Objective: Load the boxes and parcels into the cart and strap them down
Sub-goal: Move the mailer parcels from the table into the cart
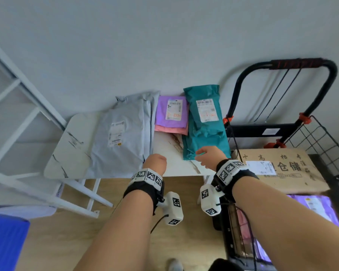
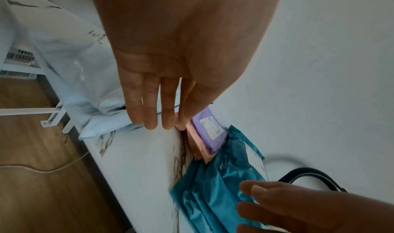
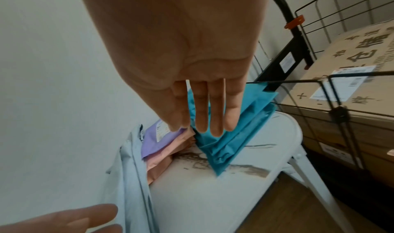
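A teal parcel (image 1: 205, 122) lies on the white table (image 1: 70, 153), beside a purple parcel (image 1: 171, 112) stacked on a pink one (image 1: 170, 130) and a large grey parcel (image 1: 125, 133). My right hand (image 1: 205, 156) hovers open over the teal parcel's near end, its fingers (image 3: 204, 115) straight above the teal parcel (image 3: 224, 142). My left hand (image 1: 155, 163) is open above the table between the grey and teal parcels and holds nothing. The black cart (image 1: 282, 98) stands to the right, with a cardboard box (image 1: 278, 169) and a purple parcel (image 1: 313, 208) inside.
The table stands against a pale wall. A white metal frame (image 1: 18, 114) rises on the left, with something blue (image 1: 6, 241) on the floor below it. The cart's wire side (image 1: 321, 139) stands up at the right. Wooden floor (image 1: 76, 231) lies under my arms.
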Available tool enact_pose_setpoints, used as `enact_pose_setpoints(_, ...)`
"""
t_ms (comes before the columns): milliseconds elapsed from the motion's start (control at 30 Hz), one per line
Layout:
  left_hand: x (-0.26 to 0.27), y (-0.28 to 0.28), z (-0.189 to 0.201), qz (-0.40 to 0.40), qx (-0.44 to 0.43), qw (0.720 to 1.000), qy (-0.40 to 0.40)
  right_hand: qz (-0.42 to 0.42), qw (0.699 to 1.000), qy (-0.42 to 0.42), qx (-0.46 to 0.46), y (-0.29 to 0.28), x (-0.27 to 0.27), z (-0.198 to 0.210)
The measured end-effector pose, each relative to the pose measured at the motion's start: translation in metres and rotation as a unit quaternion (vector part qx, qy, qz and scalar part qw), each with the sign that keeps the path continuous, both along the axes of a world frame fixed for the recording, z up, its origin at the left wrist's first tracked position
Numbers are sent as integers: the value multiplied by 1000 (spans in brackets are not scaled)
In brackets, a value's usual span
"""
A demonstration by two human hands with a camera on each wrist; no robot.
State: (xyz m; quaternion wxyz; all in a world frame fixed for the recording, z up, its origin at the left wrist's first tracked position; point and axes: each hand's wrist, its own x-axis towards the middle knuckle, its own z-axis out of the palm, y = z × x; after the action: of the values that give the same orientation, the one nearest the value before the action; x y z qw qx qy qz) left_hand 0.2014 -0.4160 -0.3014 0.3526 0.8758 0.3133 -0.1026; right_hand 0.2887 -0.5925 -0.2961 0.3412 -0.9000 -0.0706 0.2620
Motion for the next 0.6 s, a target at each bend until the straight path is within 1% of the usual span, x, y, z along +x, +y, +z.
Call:
enact_pose_setpoints(167, 24, 29, 4, 10, 9, 1000, -16, 22, 999, -32, -12, 44, 24, 8)
enact_pose_setpoints(267, 51, 46, 1, 20, 6, 1000, -19, 35, 998, -46, -18, 66, 46, 10)
enact_pose_setpoints(367, 81, 60, -2, 28, 4, 999, -25, 37, 998, -48, -25, 86, 75, 3)
enact_pose_setpoints(433, 102, 69, -4, 26, 11, 999, -27, 33, 998, -34, -29, 97, 96, -2)
enact_pose_setpoints(500, 124, 76, -4, 21, -1, 999, -25, 21, 999, -10, -33, 107, 115, -8)
enact_pose_setpoints(600, 153, 87, -8, 10, -16, 1000, -11, 26, 997, 7, -68, 121, 140, -18)
